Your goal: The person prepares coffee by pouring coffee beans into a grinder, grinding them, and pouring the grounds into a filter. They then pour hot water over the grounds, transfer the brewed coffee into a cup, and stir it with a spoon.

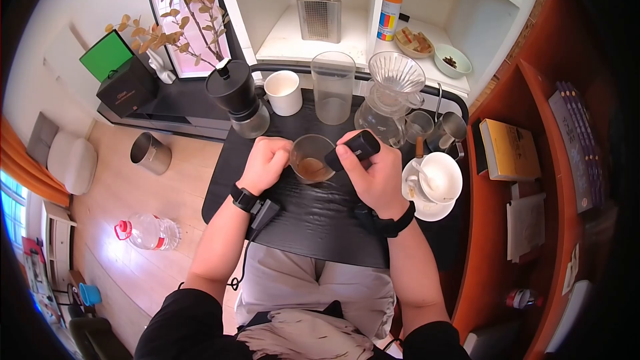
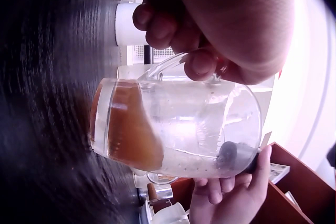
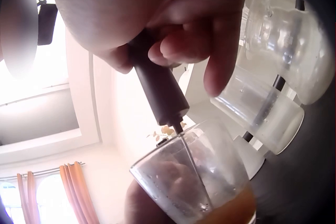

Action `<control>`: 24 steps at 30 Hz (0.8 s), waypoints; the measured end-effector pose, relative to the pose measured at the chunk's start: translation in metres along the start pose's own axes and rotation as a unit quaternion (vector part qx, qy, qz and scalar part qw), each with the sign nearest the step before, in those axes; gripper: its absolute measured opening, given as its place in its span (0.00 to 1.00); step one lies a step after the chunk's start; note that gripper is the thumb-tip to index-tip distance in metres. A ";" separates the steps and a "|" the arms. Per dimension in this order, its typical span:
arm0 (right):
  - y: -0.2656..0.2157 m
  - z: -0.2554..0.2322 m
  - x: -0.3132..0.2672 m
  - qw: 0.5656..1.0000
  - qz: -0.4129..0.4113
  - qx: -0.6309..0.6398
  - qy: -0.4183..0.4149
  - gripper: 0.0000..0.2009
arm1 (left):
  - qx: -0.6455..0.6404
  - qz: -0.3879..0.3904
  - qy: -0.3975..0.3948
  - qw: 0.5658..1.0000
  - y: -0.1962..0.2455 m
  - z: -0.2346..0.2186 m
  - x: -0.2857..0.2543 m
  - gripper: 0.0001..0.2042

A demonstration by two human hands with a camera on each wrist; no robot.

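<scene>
A clear glass cup with brown liquid in its bottom is on the black table. My left hand grips its handle. My right hand holds a black handheld device above the rim. From the device a thin metal shaft reaches down inside the glass; its lower end is near the liquid. The right fingers are wrapped around the device.
Behind the glass stand a black grinder, a white cup, a tall clear tumbler and a glass dripper on a server. To the right, a white cup sits on a saucer beside a metal pitcher.
</scene>
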State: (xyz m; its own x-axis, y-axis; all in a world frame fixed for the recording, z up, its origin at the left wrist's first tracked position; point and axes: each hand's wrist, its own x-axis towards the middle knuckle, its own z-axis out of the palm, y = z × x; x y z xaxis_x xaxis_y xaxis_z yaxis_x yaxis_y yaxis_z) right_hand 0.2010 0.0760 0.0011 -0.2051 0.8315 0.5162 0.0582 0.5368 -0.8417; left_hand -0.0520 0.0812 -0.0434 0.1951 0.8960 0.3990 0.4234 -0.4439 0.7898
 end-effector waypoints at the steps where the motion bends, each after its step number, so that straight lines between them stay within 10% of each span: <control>1: 0.000 0.000 0.000 0.999 -0.003 -0.033 0.014 0.08 | -0.001 0.000 -0.001 1.000 -0.001 0.000 0.000 0.14; 24: 0.002 0.001 0.002 0.998 0.020 -0.033 0.050 0.09 | -0.011 -0.007 0.009 1.000 0.004 0.002 -0.001 0.15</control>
State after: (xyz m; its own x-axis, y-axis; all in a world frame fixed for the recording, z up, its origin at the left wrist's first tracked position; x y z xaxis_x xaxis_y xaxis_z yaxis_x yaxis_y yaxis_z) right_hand 0.1996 0.0784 0.0000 -0.1036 0.8609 0.4980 0.1296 0.5081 -0.8515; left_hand -0.0491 0.0789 -0.0412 0.1722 0.9021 0.3956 0.4061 -0.4309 0.8059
